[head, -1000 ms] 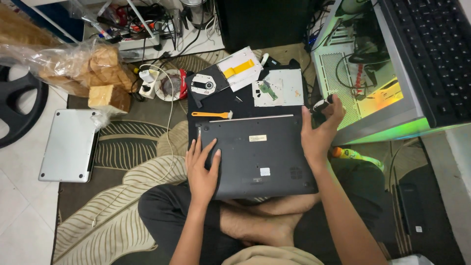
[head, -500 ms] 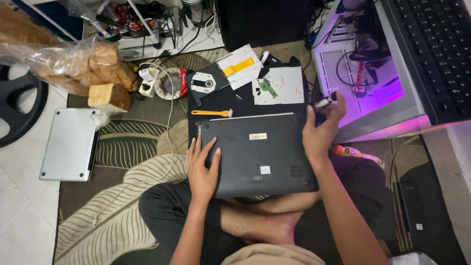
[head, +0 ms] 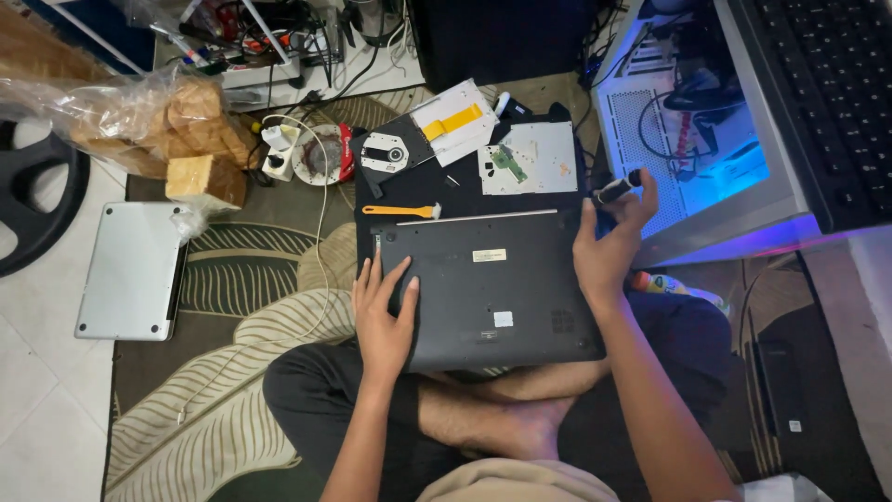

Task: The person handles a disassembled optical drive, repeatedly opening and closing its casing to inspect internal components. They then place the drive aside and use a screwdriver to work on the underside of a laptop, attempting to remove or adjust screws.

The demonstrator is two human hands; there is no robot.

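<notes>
So the laptop (head: 488, 288) is flipped bottom-up, resting across the person's crossed legs, long axis running left to right in front of them. Everything else I'll place off that laptop.

Left hand (head: 383, 316) lies flat on its near-left corner, fingers spread wide, palm down, holding nothing, just pressing the shell. Right hand (head: 609, 251) sits on the laptop's right edge, toward the far corner, and it's curled around a small dark tool (head: 617, 189) with a light tip that sticks out past the far-right corner. Can't tell exactly what kind of tool it is, looks like a short driver or pen-shaped thing.

So both hands are already on the laptop, one at each short end, with the whole base panel lying between them. The right one is nearer the far edge, the left nearer the body.

Just beyond the laptop's far edge: an orange-handled tool (head: 401, 211) lying parallel to that edge, then a drive with a round hub (head: 384, 151), a white part with a yellow strip (head: 455, 121) and a silver plate (head: 527, 157). Well off to the laptop's left, a silver laptop (head: 130, 270) lies on the floor.
</notes>
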